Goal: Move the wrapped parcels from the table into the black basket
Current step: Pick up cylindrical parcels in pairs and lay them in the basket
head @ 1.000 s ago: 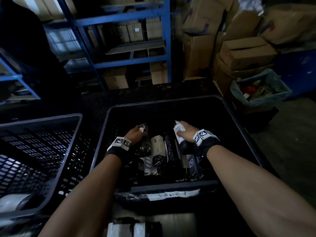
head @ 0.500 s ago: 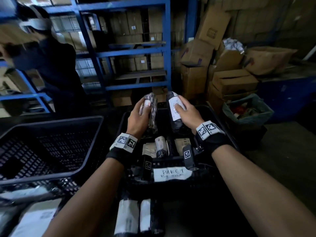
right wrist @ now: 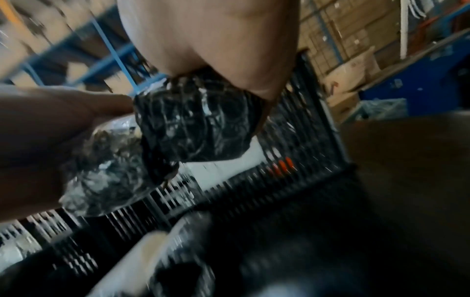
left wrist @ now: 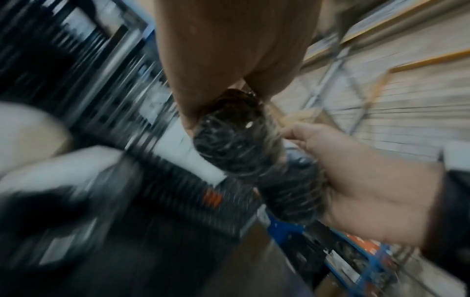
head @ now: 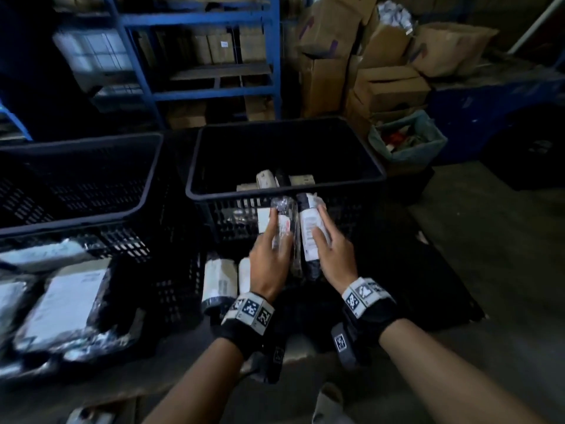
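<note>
My left hand [head: 273, 240] grips a clear-wrapped dark parcel [head: 285, 220], and my right hand [head: 325, 240] grips a black parcel with a white label [head: 308, 228]. Both parcels are held side by side, just in front of the near wall of the black basket [head: 379, 175]. Several wrapped parcels [head: 265, 178] lie inside that basket. In the left wrist view the clear-wrapped parcel's end [left wrist: 236, 144] shows under my palm. In the right wrist view the black parcel's end [right wrist: 198, 120] shows the same way. Two more labelled parcels [head: 218, 280] lie on the table below my left hand.
A second black basket [head: 76, 179] stands to the left. A pile of flat wrapped parcels [head: 67, 301] lies at the near left. Blue shelving [head: 214, 19] and stacked cardboard boxes [head: 388, 84] stand behind, with a lined bin [head: 406, 142] to the right.
A second ago both hands were down inside the basket. They then rose, each holding a parcel, and have now drawn back and down to the front of the basket's near wall.
</note>
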